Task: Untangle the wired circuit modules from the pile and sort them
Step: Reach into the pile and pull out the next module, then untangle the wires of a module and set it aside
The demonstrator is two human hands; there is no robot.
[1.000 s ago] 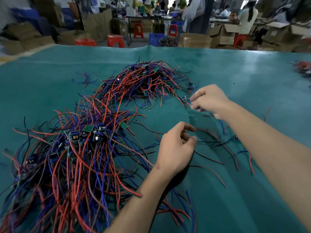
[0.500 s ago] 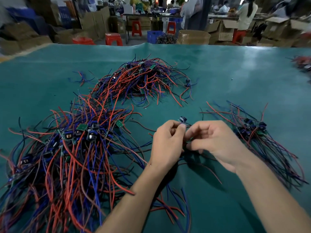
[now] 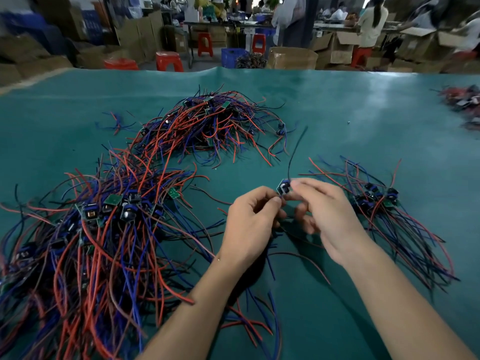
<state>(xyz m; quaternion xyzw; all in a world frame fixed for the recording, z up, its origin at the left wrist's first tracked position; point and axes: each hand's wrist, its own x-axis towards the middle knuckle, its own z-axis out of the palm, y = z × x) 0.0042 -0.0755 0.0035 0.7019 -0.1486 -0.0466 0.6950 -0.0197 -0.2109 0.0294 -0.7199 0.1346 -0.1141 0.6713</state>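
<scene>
A small blue circuit module (image 3: 283,187) sits between my two hands above the green table mat (image 3: 363,113). My left hand (image 3: 249,224) pinches its wires from below, and my right hand (image 3: 327,216) pinches the module at its top edge. One thin black wire (image 3: 294,149) rises from the module. A big tangled pile of red and blue wired modules (image 3: 98,229) lies at the left. A second tangled heap (image 3: 207,126) lies farther back. At the right, a smaller, tidier group of modules (image 3: 379,201) has its wires trailing toward me.
Another bundle of wires (image 3: 465,100) lies at the table's far right edge. Beyond the table's far edge stand cardboard boxes (image 3: 291,58), red stools (image 3: 168,61), a blue crate (image 3: 231,57) and people at benches.
My right hand drew back from the far heap to meet my left hand, and both now hold a module between them. Since then the module has been lifted slightly and turned.
</scene>
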